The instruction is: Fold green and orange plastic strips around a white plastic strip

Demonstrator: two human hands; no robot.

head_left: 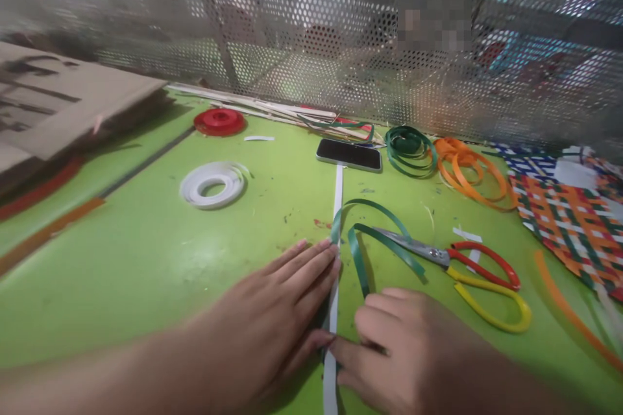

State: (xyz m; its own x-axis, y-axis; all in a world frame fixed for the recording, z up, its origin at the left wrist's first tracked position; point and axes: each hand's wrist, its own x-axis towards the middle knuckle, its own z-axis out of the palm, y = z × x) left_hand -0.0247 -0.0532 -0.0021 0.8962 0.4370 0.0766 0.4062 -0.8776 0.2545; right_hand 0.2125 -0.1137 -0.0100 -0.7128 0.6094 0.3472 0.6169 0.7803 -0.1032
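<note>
A long white strip (pixel 329 311) runs from a black phone (pixel 349 154) toward the near edge of the green table. My left hand (pixel 287 298) lies flat with its fingers stretched out, their tips on the strip and on a green strip beside it. On the right, my right hand (pixel 394 343) has curled fingers, with the index finger pointing to the white strip by my left thumb. A green strip (pixel 360 259) loops up from the hands and ends near the scissors (pixel 438 254). Whatever my right fingers hold is hidden.
A white coil (pixel 213 185) and a red coil (pixel 220 121) lie left of the phone. Green (pixel 411 150) and orange (pixel 470 172) coils sit behind right, beside a woven mat (pixel 569 214). Cardboard (pixel 63 97) is at left; a perforated metal panel (pixel 311 32) stands behind.
</note>
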